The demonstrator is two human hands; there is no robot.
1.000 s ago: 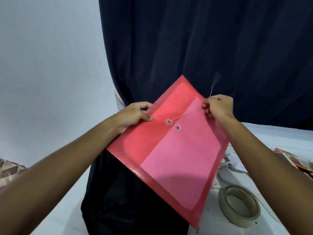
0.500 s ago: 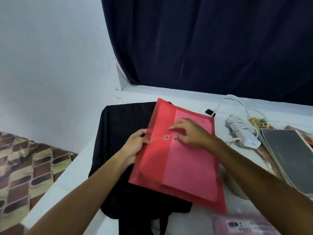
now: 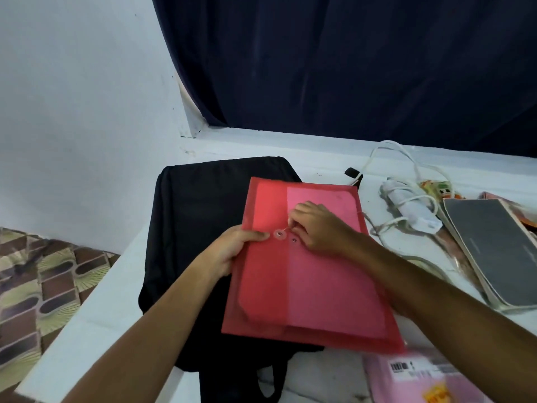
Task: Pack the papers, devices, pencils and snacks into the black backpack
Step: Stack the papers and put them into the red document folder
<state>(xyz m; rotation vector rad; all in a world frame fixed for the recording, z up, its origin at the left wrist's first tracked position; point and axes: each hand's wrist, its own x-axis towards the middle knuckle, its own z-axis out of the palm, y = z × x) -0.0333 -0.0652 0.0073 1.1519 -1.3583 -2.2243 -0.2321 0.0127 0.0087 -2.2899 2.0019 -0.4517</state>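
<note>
Two hands [image 3: 232, 250] [image 3: 316, 228] on red envelope [image 3: 305, 286], pink sheet [image 3: 334, 286] inside.

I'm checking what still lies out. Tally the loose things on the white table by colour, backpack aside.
Red: 1, the string-tie folder lying on the black backpack
White: 1, the charger with its cable
Grey: 1, the flat device
Pink: 1, the packet at the near edge
Multicoloured: 1, the small snack pack
Total: 5

red folder [image 3: 305, 280] covering the black backpack [image 3: 197, 216], charger cable [image 3: 406, 205] and tablet [image 3: 494, 251] crowding the right, bare table [image 3: 96, 309] left
</note>
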